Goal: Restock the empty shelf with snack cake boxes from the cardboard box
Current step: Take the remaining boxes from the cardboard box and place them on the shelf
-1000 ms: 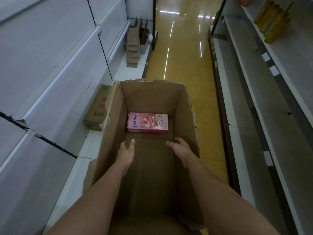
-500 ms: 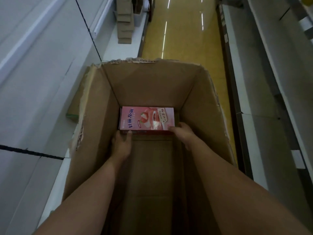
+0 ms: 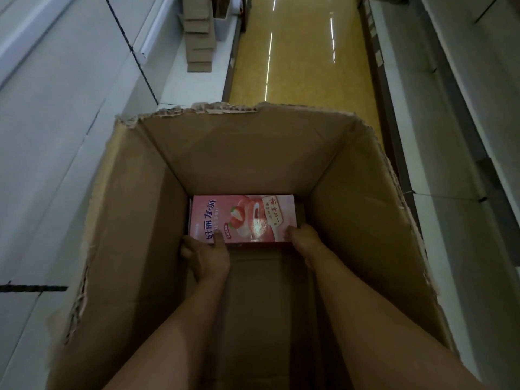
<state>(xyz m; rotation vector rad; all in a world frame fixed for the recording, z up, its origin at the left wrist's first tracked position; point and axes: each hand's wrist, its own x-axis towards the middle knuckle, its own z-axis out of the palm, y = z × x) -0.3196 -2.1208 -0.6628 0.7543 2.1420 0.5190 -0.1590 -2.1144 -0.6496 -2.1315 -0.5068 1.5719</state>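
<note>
White metal shelving (image 3: 56, 114) runs down the left side of the aisle, its boards bare apart from a stack of flat brown cardboard pieces (image 3: 199, 38) far up the lowest board. A second run of pale grey shelving (image 3: 455, 136) lines the right side. Between them lies a glossy yellow floor (image 3: 301, 57) streaked with reflected ceiling lights.

The large open brown cardboard box (image 3: 365, 235) fills the middle of the view, its top edges torn and ragged (most plainly along the left wall and the far rim). It stands just beside the left shelving.

Both bare forearms reach down into it. At the bottom, against the far wall, lies the pink rectangular snack cake box (image 3: 243, 218), printed with a strawberry roll picture and blue lettering, its broad face up.

The left hand (image 3: 206, 256) grips the near left corner of that pink box: the thumb lies on the top face and the fingers curl down beside its left end. The right hand (image 3: 305, 239) holds the near right corner, thumb tip on the top face; its other fingers are hidden behind the hand and the box, so how far they wrap I cannot tell.
</note>
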